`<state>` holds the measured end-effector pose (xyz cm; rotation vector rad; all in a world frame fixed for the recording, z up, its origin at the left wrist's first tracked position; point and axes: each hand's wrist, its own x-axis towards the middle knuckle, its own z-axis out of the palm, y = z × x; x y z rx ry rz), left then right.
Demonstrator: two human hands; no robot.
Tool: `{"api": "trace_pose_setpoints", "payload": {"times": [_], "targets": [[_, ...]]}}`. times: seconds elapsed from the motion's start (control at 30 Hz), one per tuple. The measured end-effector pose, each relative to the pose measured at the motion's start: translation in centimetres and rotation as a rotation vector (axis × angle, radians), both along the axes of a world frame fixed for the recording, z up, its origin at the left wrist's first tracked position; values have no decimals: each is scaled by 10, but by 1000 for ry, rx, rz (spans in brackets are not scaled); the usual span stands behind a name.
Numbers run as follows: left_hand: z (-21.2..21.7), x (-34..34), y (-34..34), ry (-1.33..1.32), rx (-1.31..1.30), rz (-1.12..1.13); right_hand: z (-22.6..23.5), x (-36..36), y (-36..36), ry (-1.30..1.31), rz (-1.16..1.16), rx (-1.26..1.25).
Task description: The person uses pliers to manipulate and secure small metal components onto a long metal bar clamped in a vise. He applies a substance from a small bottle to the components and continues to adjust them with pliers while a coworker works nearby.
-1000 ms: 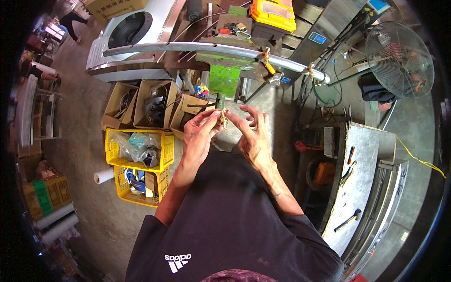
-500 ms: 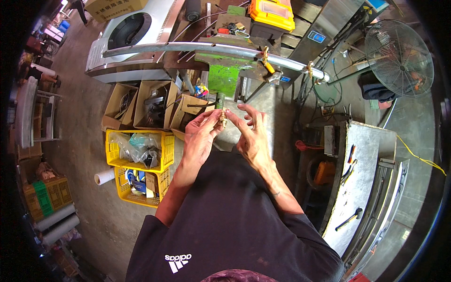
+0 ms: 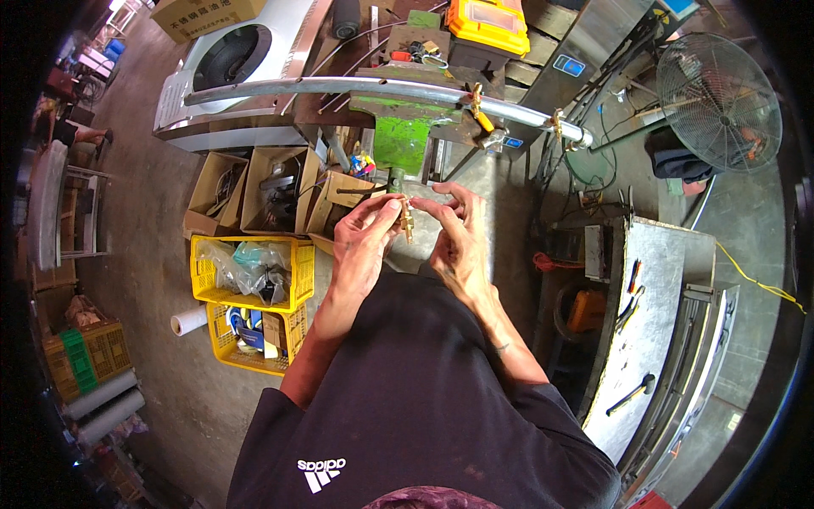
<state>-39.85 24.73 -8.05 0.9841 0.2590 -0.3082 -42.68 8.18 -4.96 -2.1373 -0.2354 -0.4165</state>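
Below the green vise, the left hand pinched the brass fitting, seemingly being adjusted, while the right hand curled its index toward it, grip unclear, so a steady pinch seemed needed next, the fitting's lower end reaching further down than half a second earlier.

Brass fitting: yellowish metal, bright highlights. Long pipe: grey metal, smooth, soft sheen. Green vise: metal, paint scuffed and worn. Toolbox: hard plastic, glossy yellow-orange lid. Upper crate: yellow plastic, smooth. Bag inside: thin see-through plastic, crinkled, shiny. Open box: brown cardboard, matt. Shirt: dark cloth, matt. Fan guard: metal wire. Right-hand counter: pale top, scuffed, spotted. Floor: concrete, dull, stained.
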Motion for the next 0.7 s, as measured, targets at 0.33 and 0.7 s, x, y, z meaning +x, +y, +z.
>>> {"api": "trace_pose_setpoints", "payload": {"times": [0.33, 0.7], "targets": [[-4, 2, 5, 28, -58, 2, -6, -3, -3, -40, 13, -26], [-5, 10, 7, 60, -103, -3, -13, -3, -5, -2, 26, -69]]}}
